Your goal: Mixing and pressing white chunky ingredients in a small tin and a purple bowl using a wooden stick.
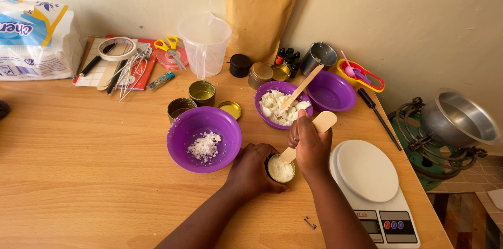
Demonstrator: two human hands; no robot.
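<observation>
My left hand (250, 169) wraps around a small round tin (281, 169) filled with white wax flakes, steadying it on the wooden table (78, 165). My right hand (309, 144) grips a flat wooden spatula (320, 123) whose lower end presses into the flakes in the tin. Just left of the tin stands a purple bowl (204, 138) with a small heap of white flakes. Behind my right hand, another purple bowl (283, 104) holds more white chunks, with a wooden stick (304, 85) leaning in it.
A white kitchen scale (374, 189) sits right of my hands. An empty purple bowl (330, 92), several small tins (201, 92), a clear measuring jug (205, 45), a brown paper pouch (259, 10), scissors (170, 50), tape and wicks line the back. A metal pot (458, 118) stands beyond the table's right edge.
</observation>
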